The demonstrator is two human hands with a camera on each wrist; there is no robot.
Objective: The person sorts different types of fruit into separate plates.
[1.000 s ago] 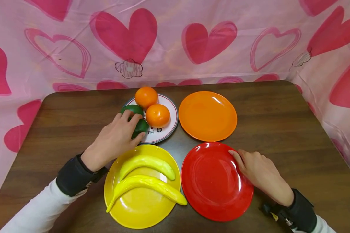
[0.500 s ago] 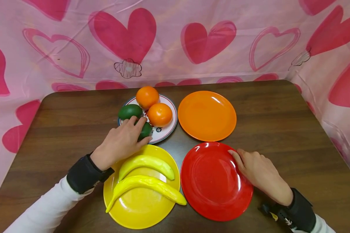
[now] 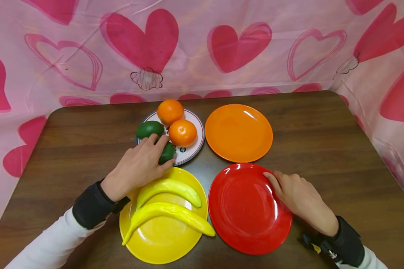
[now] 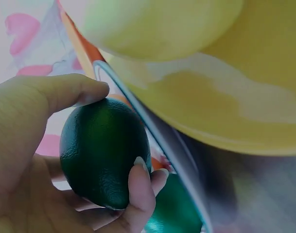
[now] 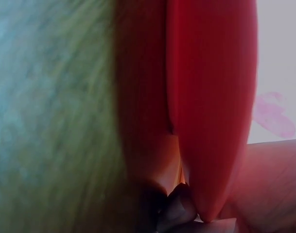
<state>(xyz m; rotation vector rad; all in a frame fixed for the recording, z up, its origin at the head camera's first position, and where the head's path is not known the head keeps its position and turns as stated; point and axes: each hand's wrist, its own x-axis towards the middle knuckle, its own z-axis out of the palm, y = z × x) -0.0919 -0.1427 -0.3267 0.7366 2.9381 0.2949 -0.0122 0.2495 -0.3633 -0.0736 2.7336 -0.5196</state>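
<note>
My left hand (image 3: 138,160) curls round a dark green lime (image 4: 105,150) at the near side of the white plate (image 3: 188,154), thumb on one side and fingers on the other. A second lime (image 3: 149,129) lies just beyond my fingers on that plate, beside two oranges (image 3: 183,133). Over on the right, my right hand (image 3: 299,198) grips the rim of the red plate (image 3: 249,213). Its thumb lies on top of the rim, and in the right wrist view fingertips (image 5: 179,208) show below the plate's edge.
Under my left wrist is a yellow plate (image 3: 161,246) bearing two bananas (image 3: 170,216), one reaching past its rim towards the red plate. An orange plate (image 3: 239,133) stands at the back right. Heart-printed cloth (image 3: 195,48) hangs behind the wooden table (image 3: 340,149).
My left hand has shifted slightly right and nearer, now round the near lime. The far lime has come out from under its fingers to the left. The right hand stays on the red plate.
</note>
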